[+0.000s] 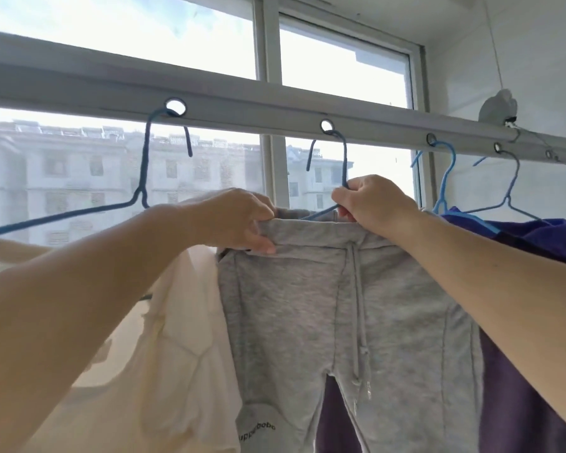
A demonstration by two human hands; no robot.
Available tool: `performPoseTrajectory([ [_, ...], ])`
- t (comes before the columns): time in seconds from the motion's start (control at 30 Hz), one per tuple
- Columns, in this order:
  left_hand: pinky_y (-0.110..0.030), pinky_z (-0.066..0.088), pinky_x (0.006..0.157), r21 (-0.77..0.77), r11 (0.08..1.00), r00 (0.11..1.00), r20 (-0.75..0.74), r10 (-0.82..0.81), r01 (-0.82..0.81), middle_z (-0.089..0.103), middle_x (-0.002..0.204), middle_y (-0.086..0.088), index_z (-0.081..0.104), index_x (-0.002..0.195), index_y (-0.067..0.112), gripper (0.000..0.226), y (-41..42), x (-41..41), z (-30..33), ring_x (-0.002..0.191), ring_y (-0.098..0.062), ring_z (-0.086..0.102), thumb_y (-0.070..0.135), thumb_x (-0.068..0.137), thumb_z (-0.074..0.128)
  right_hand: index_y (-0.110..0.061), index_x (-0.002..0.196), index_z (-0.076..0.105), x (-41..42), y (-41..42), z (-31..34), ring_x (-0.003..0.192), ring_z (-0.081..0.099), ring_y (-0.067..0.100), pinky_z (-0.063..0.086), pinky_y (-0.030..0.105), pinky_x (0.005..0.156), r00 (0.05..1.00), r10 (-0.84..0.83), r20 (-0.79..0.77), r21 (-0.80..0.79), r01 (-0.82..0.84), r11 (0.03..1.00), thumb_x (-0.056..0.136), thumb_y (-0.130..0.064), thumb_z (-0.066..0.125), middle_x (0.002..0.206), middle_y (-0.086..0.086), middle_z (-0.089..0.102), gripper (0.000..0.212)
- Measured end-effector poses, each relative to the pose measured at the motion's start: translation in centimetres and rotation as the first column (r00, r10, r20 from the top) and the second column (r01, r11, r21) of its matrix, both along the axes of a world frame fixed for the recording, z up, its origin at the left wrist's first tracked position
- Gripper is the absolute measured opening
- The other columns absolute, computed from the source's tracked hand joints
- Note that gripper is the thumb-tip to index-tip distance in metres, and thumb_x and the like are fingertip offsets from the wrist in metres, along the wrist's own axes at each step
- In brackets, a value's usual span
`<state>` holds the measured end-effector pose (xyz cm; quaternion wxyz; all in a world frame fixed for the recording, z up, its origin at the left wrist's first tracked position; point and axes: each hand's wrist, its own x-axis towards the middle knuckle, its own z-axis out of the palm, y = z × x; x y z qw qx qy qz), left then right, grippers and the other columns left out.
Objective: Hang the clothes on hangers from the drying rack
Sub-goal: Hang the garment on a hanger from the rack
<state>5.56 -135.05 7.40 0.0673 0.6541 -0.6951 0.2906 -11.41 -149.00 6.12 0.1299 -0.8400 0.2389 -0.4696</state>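
Grey drawstring sweatpants (334, 308) hang from a dark blue hanger (343, 165) hooked through a hole in the grey drying-rack bar (242, 106). My left hand (239, 220) pinches the left side of the waistband. My right hand (370, 204) grips the hanger's neck just above the waistband. A white garment (164, 338) hangs to the left on another dark blue hanger (144, 178). A purple garment (536, 243) hangs to the right on light blue hangers (445, 178).
The bar runs across the view in front of a large window (340, 70) with buildings outside. A white wall (536, 76) and a pulley with a cord (499, 106) are at the right end. More holes pierce the bar near that end.
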Motion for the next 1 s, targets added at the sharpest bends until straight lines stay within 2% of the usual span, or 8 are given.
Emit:
performPoseTrajectory([
  [0.1, -0.023, 0.04, 0.071, 0.034, 0.999, 0.999, 0.035, 0.007, -0.008, 0.058, 0.096, 0.002, 0.045, 0.059, 0.028, 0.03, 0.6, -0.1, 0.0, 0.077, -0.011, 0.054, 0.03, 0.075, 0.07, -0.02, 0.06, 0.059, 0.6, 0.1, -0.1, 0.068, 0.057, 0.021, 0.047, 0.04, 0.076, 1.0, 0.002, 0.018, 0.005, -0.002, 1.0, 0.084, -0.037, 0.046, 0.062, -0.003, 0.061, 0.032],
  [0.17, -0.023, 0.038, 0.068, 0.005, 1.0, 0.999, 0.024, 0.03, -0.03, 0.055, 0.091, -0.003, 0.054, 0.07, 0.013, 0.016, 0.8, 0.4, 0.2, 0.077, -0.017, 0.053, 0.016, 0.074, 0.069, -0.021, 0.058, 0.058, 1.0, 0.2, -0.2, 0.064, 0.055, 0.019, 0.044, 0.036, 0.07, 1.0, -0.011, 0.016, -0.003, 0.011, 1.0, 0.084, -0.037, 0.046, 0.059, -0.005, 0.059, 0.033],
  [0.33, -0.014, 0.033, 0.059, -0.074, 0.996, 0.997, -0.06, 0.043, -0.047, 0.04, 0.078, 0.008, 0.044, 0.074, 0.007, 0.017, 1.4, 1.4, 0.1, 0.069, -0.013, 0.043, -0.003, 0.072, 0.058, -0.021, 0.057, 0.056, 1.8, 0.4, -0.1, 0.058, 0.048, 0.015, 0.034, 0.03, 0.06, 0.999, -0.048, -0.013, -0.02, 0.048, 0.999, 0.083, -0.038, 0.046, 0.057, -0.007, 0.054, 0.032],
  [0.47, -0.023, 0.038, 0.067, -0.154, 0.988, 0.985, -0.174, -0.005, -0.023, 0.036, 0.088, 0.009, 0.043, 0.082, 0.02, 0.026, 1.4, 1.9, -1.2, 0.081, -0.015, 0.045, 0.002, 0.073, 0.059, -0.022, 0.057, 0.053, 2.2, 0.5, -0.1, 0.058, 0.046, 0.014, 0.031, 0.029, 0.056, 0.999, -0.042, -0.026, -0.036, 0.041, 0.999, 0.084, -0.039, 0.044, 0.057, -0.007, 0.052, 0.033],
  [0.57, -0.014, 0.031, 0.065, -0.29, 0.955, 0.943, -0.331, -0.043, -0.058, 0.032, 0.101, 0.007, 0.045, 0.086, 0.03, 0.032, 1.4, 2.4, -2.0, 0.086, -0.008, 0.04, 0.005, 0.074, 0.06, -0.021, 0.057, 0.052, 2.4, 0.6, -0.2, 0.06, 0.047, 0.015, 0.029, 0.028, 0.055, 0.998, -0.069, -0.012, -0.051, 0.068, 0.996, 0.084, -0.039, 0.044, 0.057, -0.006, 0.053, 0.033],
  [0.7, -0.012, 0.036, 0.061, -0.459, 0.888, 0.854, -0.469, -0.225, -0.018, 0.052, 0.091, 0.008, 0.047, 0.079, 0.045, 0.048, 0.8, 2.2, -3.7, 0.08, -0.009, 0.05, 0.0, 0.074, 0.061, -0.022, 0.058, 0.051, 2.4, 0.5, -0.4, 0.06, 0.047, 0.016, 0.031, 0.03, 0.058, 0.998, -0.05, -0.023, -0.045, 0.049, 0.998, 0.084, -0.039, 0.043, 0.058, -0.004, 0.051, 0.032],
  [0.77, -0.024, 0.048, 0.068, -0.5, 0.865, 0.75, -0.559, -0.352, 0.033, 0.061, 0.092, 0.005, 0.05, 0.083, 0.051, 0.053, 0.8, 2.2, -4.4, 0.083, -0.014, 0.058, 0.0, 0.076, 0.062, -0.023, 0.058, 0.051, 2.2, 0.4, -0.4, 0.056, 0.043, 0.016, 0.03, 0.03, 0.057, 0.999, -0.033, -0.03, -0.036, 0.032, 0.999, 0.085, -0.039, 0.043, 0.055, -0.005, 0.048, 0.032],
  [1.0, -0.02, 0.042, 0.064, -0.557, 0.811, 0.619, -0.705, -0.347, -0.18, 0.064, 0.083, 0.013, 0.056, 0.094, 0.034, 0.015, 0.2, 3.0, -7.7, 0.079, -0.002, 0.059, 0.037, 0.08, 0.063, -0.024, 0.06, 0.051, 1.9, 0.9, -0.2, 0.081, 0.059, 0.024, 0.043, 0.042, 0.082, 0.998, -0.014, -0.054, -0.034, 0.012, 0.999, 0.087, -0.038, 0.041, 0.08, 0.002, 0.067, 0.032],
])
